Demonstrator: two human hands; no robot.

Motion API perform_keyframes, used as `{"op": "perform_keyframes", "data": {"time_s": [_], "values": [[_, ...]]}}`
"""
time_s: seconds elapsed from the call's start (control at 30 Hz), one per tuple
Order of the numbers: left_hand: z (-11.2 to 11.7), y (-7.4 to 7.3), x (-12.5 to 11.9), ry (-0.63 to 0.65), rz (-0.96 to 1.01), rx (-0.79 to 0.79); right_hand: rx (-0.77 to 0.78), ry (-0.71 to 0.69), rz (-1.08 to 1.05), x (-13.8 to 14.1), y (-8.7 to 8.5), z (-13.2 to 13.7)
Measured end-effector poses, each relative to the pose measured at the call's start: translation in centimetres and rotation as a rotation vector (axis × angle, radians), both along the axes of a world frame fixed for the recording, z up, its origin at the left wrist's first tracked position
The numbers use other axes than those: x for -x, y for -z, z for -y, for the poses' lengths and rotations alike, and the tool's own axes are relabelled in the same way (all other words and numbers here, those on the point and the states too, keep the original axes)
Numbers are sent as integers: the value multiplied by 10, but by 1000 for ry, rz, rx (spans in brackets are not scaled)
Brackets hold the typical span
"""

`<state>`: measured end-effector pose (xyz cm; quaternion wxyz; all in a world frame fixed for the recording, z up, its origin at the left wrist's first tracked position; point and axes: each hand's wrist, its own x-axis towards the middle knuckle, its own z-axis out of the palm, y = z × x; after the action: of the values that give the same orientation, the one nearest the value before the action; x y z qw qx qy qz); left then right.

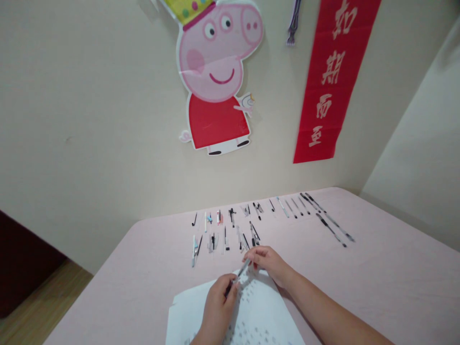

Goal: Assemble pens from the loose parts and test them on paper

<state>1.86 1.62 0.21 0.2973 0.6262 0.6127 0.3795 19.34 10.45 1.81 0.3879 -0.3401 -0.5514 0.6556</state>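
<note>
a slim greyish pen [243, 268], partly hidden, slants between the left hand [221, 299] and the right hand [269, 262] over the white paper [190, 309].

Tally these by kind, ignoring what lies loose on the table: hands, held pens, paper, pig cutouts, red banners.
Left hand and right hand: 2
Held pen: 1
Paper: 1
Pig cutout: 1
Red banner: 1
Total: 6

At six o'clock, our left hand [220, 302] and right hand [269, 261] hold a pen [244, 267] above marked paper [191, 306]. Beyond, pen parts [232, 218] lie on our surface [366, 282]; we see a pig cutout [218, 117] at twelve o'clock.
</note>
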Motion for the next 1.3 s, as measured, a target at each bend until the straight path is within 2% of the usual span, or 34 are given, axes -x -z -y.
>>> {"op": "perform_keyframes", "data": {"time_s": [0.1,0.3,0.53,0.77,1.03,1.3], "values": [[0,0,0,3,1,4,12,21,-5,0,2,0],[-1,3,0,-9,-2,-2,37,-52,-73,1,2,2],[0,-2,0,7,11,-2,21,61,24,2,6,-1],[0,-2,-1,-6,11,-15,14,-65,-57,2,0,3],[1,0,3,-8,6,-20,-1,-16,13,3,1,2],[1,-4,3,0,-25,-21,-20,-2,39,5,4,2]]}}
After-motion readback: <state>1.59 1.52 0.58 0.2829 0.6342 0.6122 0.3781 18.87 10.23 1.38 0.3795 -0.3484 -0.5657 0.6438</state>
